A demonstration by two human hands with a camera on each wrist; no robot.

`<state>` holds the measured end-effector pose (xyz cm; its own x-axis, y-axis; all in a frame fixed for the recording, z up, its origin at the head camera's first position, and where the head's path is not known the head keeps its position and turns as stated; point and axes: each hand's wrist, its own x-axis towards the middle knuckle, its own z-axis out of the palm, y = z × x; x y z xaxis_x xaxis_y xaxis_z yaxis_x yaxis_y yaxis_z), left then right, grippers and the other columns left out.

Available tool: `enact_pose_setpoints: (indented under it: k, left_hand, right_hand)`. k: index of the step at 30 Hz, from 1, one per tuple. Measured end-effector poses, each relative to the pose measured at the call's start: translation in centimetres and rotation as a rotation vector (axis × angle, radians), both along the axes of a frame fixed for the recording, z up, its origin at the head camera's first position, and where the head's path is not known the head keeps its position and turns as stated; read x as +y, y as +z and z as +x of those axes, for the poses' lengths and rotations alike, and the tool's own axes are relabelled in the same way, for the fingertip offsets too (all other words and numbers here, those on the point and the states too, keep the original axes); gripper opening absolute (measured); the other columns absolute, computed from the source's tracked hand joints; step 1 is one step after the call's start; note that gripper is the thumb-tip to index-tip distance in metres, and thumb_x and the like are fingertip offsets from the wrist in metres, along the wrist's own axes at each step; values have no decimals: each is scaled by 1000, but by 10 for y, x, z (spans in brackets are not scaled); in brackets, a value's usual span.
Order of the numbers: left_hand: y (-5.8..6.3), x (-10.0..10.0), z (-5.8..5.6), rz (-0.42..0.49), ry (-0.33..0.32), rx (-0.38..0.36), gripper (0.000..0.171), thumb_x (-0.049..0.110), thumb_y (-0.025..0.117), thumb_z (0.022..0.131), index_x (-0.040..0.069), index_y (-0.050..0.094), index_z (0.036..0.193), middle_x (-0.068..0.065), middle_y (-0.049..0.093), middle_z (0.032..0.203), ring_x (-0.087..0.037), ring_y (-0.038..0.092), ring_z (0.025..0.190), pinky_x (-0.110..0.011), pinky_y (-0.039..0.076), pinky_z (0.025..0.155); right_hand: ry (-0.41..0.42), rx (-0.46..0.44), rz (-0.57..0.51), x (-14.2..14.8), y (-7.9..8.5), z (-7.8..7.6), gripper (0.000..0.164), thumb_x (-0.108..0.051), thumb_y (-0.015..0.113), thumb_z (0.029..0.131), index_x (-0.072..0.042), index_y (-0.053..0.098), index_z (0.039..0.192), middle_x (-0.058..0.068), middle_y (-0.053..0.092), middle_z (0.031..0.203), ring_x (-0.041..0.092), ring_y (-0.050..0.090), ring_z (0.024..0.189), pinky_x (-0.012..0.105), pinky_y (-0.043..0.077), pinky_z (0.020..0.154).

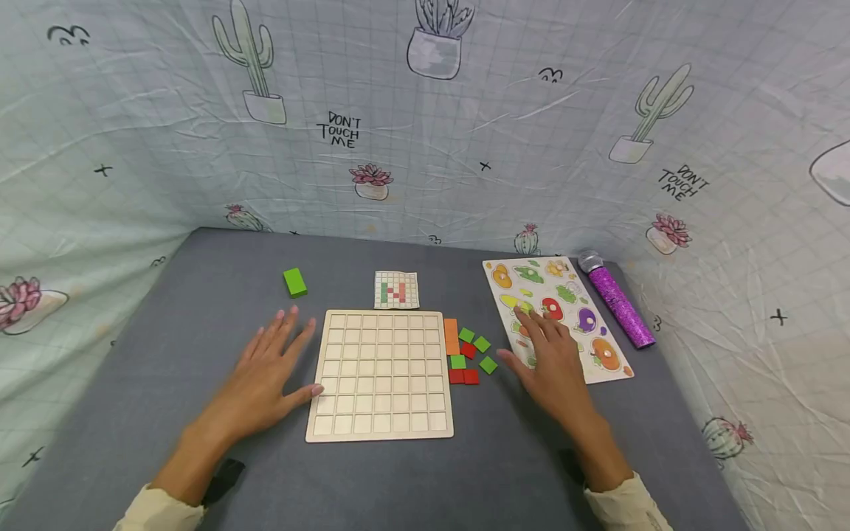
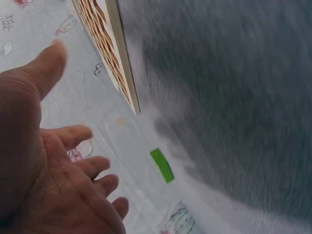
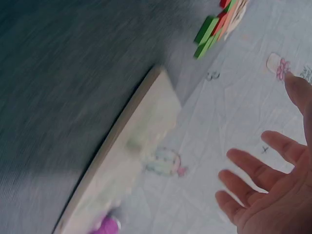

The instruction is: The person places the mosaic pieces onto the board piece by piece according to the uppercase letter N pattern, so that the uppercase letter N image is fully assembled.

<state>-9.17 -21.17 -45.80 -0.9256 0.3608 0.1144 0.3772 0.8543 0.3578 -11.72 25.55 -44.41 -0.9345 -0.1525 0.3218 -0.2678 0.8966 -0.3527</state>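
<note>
My left hand is spread beside a wooden grid board, its thumb overlapping the board's left edge in the head view. The left wrist view shows that palm holding nothing. Over the near left part of a vegetable picture board hovers my right hand, fingers apart and nothing in them. Between that hand and the grid board lie green tiles, red tiles and an orange rectangular piece. Behind the grid board is a small pattern card with coloured squares.
A green block sits beyond my left fingertips. To the right of the picture board lies a glittery purple microphone. The grey table is bounded at the back and sides by a cactus-print cloth.
</note>
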Motion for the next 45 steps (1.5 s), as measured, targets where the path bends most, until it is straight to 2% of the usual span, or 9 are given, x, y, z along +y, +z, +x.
enact_pose_setpoints:
  k: [3, 6, 10, 13, 20, 25, 34, 37, 45]
  left_hand:
    - [-3, 0, 0, 18, -40, -38, 101, 42, 84, 90, 8, 30, 169, -23, 17, 178, -46, 18, 164, -68, 19, 128]
    - [-6, 1, 0, 34, -68, -85, 98, 36, 87, 88, 6, 35, 166, -24, 26, 175, -47, 25, 161, -68, 24, 126]
    - [-8, 1, 0, 61, -85, -138, 93, 31, 88, 88, 6, 40, 164, -24, 31, 173, -48, 31, 159, -69, 31, 122]
    - [-10, 1, 0, 82, -93, -148, 90, 27, 87, 88, 5, 42, 163, -23, 34, 172, -48, 33, 157, -70, 35, 119]
    - [-9, 2, 0, 92, -106, -159, 89, 22, 87, 87, 2, 43, 161, -21, 36, 171, -48, 34, 157, -69, 35, 120]
    - [-7, 4, 0, 99, -103, -171, 90, 19, 87, 87, 1, 41, 162, -20, 36, 172, -47, 33, 158, -68, 34, 120]
    - [-7, 6, 0, 132, -95, -168, 89, 14, 87, 86, 0, 42, 161, -21, 37, 171, -49, 33, 158, -64, 33, 122]
    - [-9, 8, 1, 147, -87, -164, 89, 13, 88, 85, 0, 43, 161, -21, 39, 170, -49, 33, 157, -64, 33, 122]
    - [-11, 12, 1, 159, -46, -189, 89, 11, 88, 84, 1, 44, 161, -20, 39, 170, -49, 32, 158, -67, 35, 121]
  right_hand:
    - [33, 11, -81, -9, -1, -6, 77, -32, 89, 87, -15, 56, 155, 18, 62, 151, 41, 53, 137, 66, 42, 112]
    - [57, 7, -129, -18, -2, -13, 70, -28, 90, 87, -15, 62, 150, 14, 67, 145, 37, 57, 129, 62, 46, 108]
    - [75, -35, -137, -28, -3, -22, 62, -30, 89, 89, -16, 67, 145, 12, 70, 143, 34, 58, 126, 59, 48, 109]
    - [88, -80, -135, -35, -3, -29, 58, -31, 88, 90, -16, 69, 142, 11, 71, 141, 32, 58, 126, 58, 49, 109]
    - [140, -141, -142, -53, -3, -44, 48, -26, 89, 88, -12, 76, 132, 12, 75, 133, 32, 61, 118, 54, 54, 100]
    - [170, -184, -104, -61, -4, -56, 44, -21, 89, 88, -10, 78, 128, 12, 77, 127, 33, 62, 114, 54, 54, 97]
    - [170, -262, -81, -67, -10, -81, 34, -18, 86, 91, -10, 80, 123, 11, 78, 126, 32, 62, 113, 51, 55, 97]
    - [169, -278, -67, -70, -11, -86, 31, -18, 86, 91, -10, 80, 121, 11, 78, 125, 31, 62, 114, 50, 54, 99]
    - [163, -315, -37, -77, -15, -95, 23, -16, 84, 93, -13, 82, 116, 9, 78, 118, 30, 61, 112, 48, 54, 95]
